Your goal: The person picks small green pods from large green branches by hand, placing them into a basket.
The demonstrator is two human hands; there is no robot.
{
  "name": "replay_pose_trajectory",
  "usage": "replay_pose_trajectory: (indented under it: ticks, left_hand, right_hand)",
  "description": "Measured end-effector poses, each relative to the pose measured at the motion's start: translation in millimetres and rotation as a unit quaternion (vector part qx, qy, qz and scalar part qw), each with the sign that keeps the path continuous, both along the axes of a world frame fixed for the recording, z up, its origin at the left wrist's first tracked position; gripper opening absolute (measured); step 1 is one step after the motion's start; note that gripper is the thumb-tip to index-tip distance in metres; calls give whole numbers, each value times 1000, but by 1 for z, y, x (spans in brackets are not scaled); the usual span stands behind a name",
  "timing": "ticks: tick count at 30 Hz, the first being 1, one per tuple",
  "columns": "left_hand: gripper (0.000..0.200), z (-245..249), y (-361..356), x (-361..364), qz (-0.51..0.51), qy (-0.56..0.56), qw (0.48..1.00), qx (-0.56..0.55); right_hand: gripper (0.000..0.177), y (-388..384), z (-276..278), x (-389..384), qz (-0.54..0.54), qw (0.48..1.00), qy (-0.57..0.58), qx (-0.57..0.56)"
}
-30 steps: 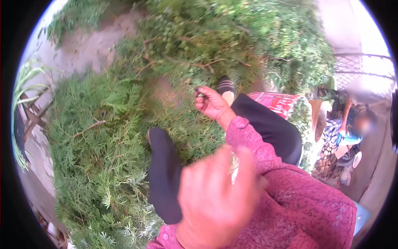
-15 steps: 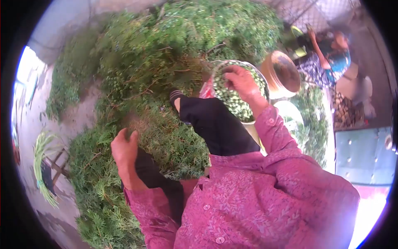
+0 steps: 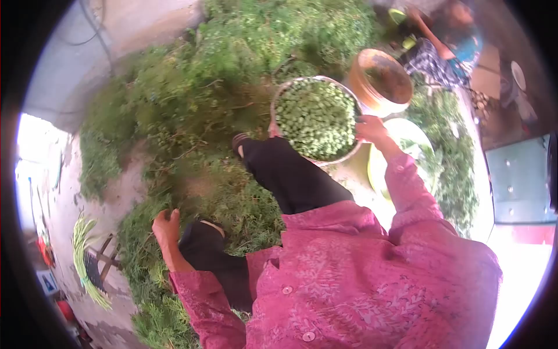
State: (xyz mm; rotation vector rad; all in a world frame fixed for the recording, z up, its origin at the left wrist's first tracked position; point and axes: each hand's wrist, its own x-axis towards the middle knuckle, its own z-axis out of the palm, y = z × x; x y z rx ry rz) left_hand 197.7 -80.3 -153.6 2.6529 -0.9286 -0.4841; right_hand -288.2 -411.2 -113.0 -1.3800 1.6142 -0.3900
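Observation:
A round bucket (image 3: 274, 119) is filled almost to its pale rim with small green seed cones (image 3: 317, 116). At the bucket's right edge, my right hand (image 3: 372, 130) has its fingers closed over the rim. My left hand (image 3: 166, 225) hangs over leafy green branches (image 3: 142, 232), near my left knee. Its thumb stands apart from the loosely bent fingers, and nothing shows in it. My dark-trousered right leg (image 3: 296, 174) stretches up to the bucket's near side.
A tan tub (image 3: 358, 81) and a pale green basin (image 3: 381, 168) stand beside the bucket. Cut branches (image 3: 279, 35) are heaped ahead. Another person (image 3: 459, 49) sits at upper right. A bundle of long green stalks (image 3: 84, 250) rests on a small stool (image 3: 107, 262) at left.
My right hand has moved from above the cones to the bucket's right rim. My left hand appears lower in view. The whole view has shifted somewhat.

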Motion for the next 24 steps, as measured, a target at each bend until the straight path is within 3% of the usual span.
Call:
replay_pose_trajectory:
  ticks: [1, 2, 3, 4, 6, 7, 8, 9, 11, 13, 15, 17, 21, 24]
  left_hand:
    - [45, -5, 7, 9, 1, 12, 1000, 5]
    - [46, 0, 7, 8, 4, 12, 1000, -18]
    - [46, 7, 4, 10, 12, 39, 998, -52]
    - [43, 13, 2, 12, 7, 43, 995, -92]
    - [41, 75, -26, -6, 106, 95, 975, -172]
    - [41, 85, -36, -4, 120, 92, 974, -171]
    - [41, 90, -43, 1, 140, 144, 951, -235]
    - [42, 90, -47, 5, 159, 196, 920, -299]
    - [41, 84, -51, 12, 168, 233, 894, -345]
    - [41, 72, -52, 25, 173, 270, 864, -389]
    - [37, 59, -43, 33, 226, 363, 790, -439]
    - [36, 73, -44, 37, 232, 358, 778, -462]
    - [33, 89, -48, 53, 262, 334, 753, -503]
    - [31, 89, -49, 59, 273, 336, 735, -523]
  right_hand:
    - [24, 1, 21, 14, 55, 992, 107, -42]
    - [25, -9, 16, 14, 72, 993, 83, -38]
    - [26, -24, 5, 13, 34, 996, -87, 6]
    - [28, -17, 26, 42, 34, 997, -57, -33]
    - [28, -28, 36, 81, 118, 990, -73, -25]
    - [30, -27, 42, 108, 137, 986, -84, -45]
    - [30, -27, 53, 136, 226, 971, -48, -65]
    - [30, -27, 51, 168, 237, 968, -46, -63]
    - [32, -25, 43, 232, 376, 920, 27, -111]
    - [36, -29, 8, 289, 510, 826, 79, -228]
    - [41, -31, -39, 344, 575, 794, 62, -189]
    - [39, -19, -62, 399, 571, 809, 111, -83]
    - [40, -4, -134, 480, 606, 775, 124, -132]
    - [41, 13, -165, 527, 601, 785, 104, -109]
